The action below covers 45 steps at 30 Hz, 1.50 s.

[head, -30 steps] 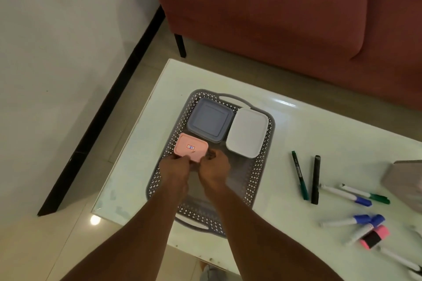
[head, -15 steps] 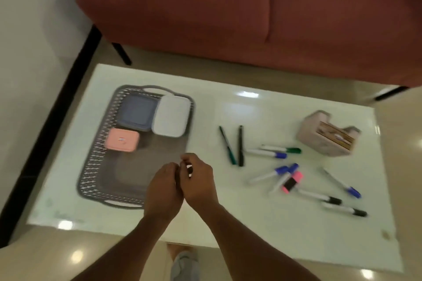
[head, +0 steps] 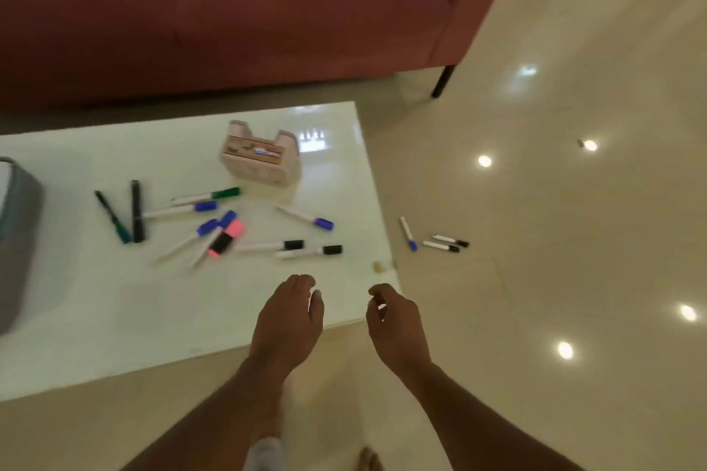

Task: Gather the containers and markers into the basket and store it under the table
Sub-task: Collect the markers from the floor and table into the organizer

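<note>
While markers [head: 214,229] lie at mixed angles | left hand [head: 287,321], right hand [head: 394,325] grips loosely curled, empty

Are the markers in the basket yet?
No. The markers lie loose on the white table, three more on the floor; the basket sits apart at the left edge.

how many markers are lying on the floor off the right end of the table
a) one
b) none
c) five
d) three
d: three markers lie on the floor tiles beside the table: a blue-capped marker and two black-capped markers.
</note>
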{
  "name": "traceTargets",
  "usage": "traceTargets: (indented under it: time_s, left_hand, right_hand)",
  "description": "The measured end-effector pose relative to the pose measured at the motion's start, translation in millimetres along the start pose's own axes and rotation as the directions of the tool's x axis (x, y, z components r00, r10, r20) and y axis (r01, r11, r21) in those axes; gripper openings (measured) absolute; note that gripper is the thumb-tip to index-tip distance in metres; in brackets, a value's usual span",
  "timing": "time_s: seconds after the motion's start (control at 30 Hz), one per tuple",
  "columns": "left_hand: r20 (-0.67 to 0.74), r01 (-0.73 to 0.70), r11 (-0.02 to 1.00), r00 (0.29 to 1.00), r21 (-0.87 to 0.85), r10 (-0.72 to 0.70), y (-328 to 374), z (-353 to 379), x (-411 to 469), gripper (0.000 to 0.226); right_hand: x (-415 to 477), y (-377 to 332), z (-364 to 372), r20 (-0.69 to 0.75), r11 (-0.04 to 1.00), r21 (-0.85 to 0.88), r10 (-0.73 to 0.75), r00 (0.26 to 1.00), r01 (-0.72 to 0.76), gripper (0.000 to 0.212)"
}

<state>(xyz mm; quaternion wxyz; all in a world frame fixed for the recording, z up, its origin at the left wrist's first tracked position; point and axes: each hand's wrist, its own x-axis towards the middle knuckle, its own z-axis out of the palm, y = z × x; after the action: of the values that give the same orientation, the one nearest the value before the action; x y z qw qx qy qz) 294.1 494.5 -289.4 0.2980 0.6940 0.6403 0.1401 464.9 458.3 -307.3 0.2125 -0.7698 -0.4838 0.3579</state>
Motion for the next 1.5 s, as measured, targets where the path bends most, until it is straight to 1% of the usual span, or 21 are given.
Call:
traceTargets:
  time_s: [0.07, 0.17, 0.27, 0.37, 0.43, 0.5, 0.57, 0.67, 0.73, 0.8, 0.87, 0.9, 0.93, 1.03, 1.07, 1.13, 1.17, 1.23, 1.33, 1.47, 1.5]
  left_hand:
    - [0.020, -0.012, 1.000, 1.000, 0.000, 0.012, 27, 20, 11, 0.028]
    - [-0.015, -0.048, 0.999, 0.999, 0.016, 0.048, 48, 32, 43, 0.022]
    - [-0.115, -0.038, 0.999, 0.993, 0.020, 0.040, 48, 29, 88, 0.017]
    - [-0.253, 0.019, 1.000, 0.967, 0.013, -0.015, 28, 9, 146, 0.023]
    - [-0.357, 0.052, 0.997, 0.934, 0.065, -0.026, 7, -8, 179, 0.023]
    - [-0.465, 0.105, 0.985, 0.885, 0.136, -0.030, -16, -28, 209, 0.019]
    - [-0.544, 0.183, 0.966, 0.837, 0.184, -0.055, -33, -47, 230, 0.021]
    - [-0.618, 0.311, 0.941, 0.768, 0.131, -0.168, -54, -69, 254, 0.031]
    - [-0.609, 0.412, 0.911, 0.724, 0.006, -0.324, -62, -77, 271, 0.043]
    - [-0.477, 0.535, 0.822, 0.680, -0.197, -0.557, -70, -82, 289, 0.054]
    - [-0.269, 0.626, 0.693, 0.642, -0.358, -0.718, -77, -81, 298, 0.056]
    - [-0.222, 0.628, 0.678, 0.650, -0.383, -0.727, -78, -77, 299, 0.056]
    - [-0.224, 0.622, 0.679, 0.651, -0.391, -0.725, -77, -75, 298, 0.057]
    - [-0.296, 0.607, 0.655, 0.591, -0.449, -0.750, -68, -65, 286, 0.060]
    - [-0.311, 0.588, 0.639, 0.567, -0.496, -0.763, -66, -61, 281, 0.061]
    - [-0.291, 0.528, 0.593, 0.547, -0.608, -0.785, -58, -55, 272, 0.063]
    - [-0.271, 0.497, 0.576, 0.556, -0.649, -0.786, -56, -51, 269, 0.062]
    - [-0.242, 0.448, 0.559, 0.588, -0.697, -0.772, -57, -43, 267, 0.049]
    - [-0.219, 0.431, 0.553, 0.612, -0.713, -0.760, -60, -29, 265, 0.025]
    - [-0.277, 0.419, 0.590, 0.600, -0.690, -0.750, -62, -20, 263, 0.021]
    - [-0.298, 0.416, 0.602, 0.593, -0.681, -0.748, -62, -21, 265, 0.023]
  right_hand:
    - [12, 21, -23, -0.018, 0.999, 0.018, 0.037, 0.999, -0.036, 0.021]
    - [42, 29, -35, 0.001, 0.995, 0.084, 0.052, 0.999, -0.052, 0.020]
    - [82, 18, -30, 0.048, 0.990, 0.135, 0.033, 0.998, -0.039, 0.019]
    - [135, -15, -22, 0.105, 0.982, 0.187, -0.019, 0.994, -0.001, 0.018]
    - [172, -40, -13, 0.178, 0.984, 0.177, -0.053, 0.983, 0.021, 0.020]
    - [205, -74, -2, 0.275, 0.980, 0.198, -0.041, 0.961, -0.015, 0.027]
    - [229, -109, 10, 0.349, 0.967, 0.237, 0.004, 0.937, -0.092, 0.037]
    - [260, -159, 32, 0.442, 0.954, 0.198, 0.119, 0.889, -0.226, 0.051]
    - [274, -187, 44, 0.541, 0.897, 0.215, 0.220, 0.812, -0.386, 0.052]
    - [285, -207, 58, 0.627, 0.823, 0.216, 0.295, 0.721, -0.525, 0.053]
    - [292, -213, 72, 0.635, 0.828, 0.178, 0.317, 0.704, -0.533, 0.058]
    - [294, -214, 74, 0.616, 0.828, 0.170, 0.334, 0.713, -0.535, 0.056]
    - [295, -214, 76, 0.599, 0.825, 0.163, 0.352, 0.719, -0.540, 0.053]
    - [299, -212, 71, 0.562, 0.849, 0.131, 0.362, 0.744, -0.511, 0.044]
    - [300, -210, 67, 0.547, 0.870, 0.148, 0.324, 0.772, -0.470, 0.043]
    - [304, -202, 61, 0.517, 0.930, 0.217, 0.149, 0.843, -0.297, 0.040]
    - [305, -198, 57, 0.508, 0.945, 0.258, 0.042, 0.860, -0.199, 0.035]
    - [306, -189, 50, 0.511, 0.947, 0.313, -0.104, 0.853, -0.072, 0.032]
    - [308, -169, 52, 0.547, 0.939, 0.342, -0.182, 0.817, -0.020, 0.043]
    - [298, -159, 60, 0.482, 0.927, 0.371, -0.240, 0.842, 0.052, 0.033]
    - [295, -159, 62, 0.458, 0.926, 0.371, -0.249, 0.853, 0.072, 0.035]
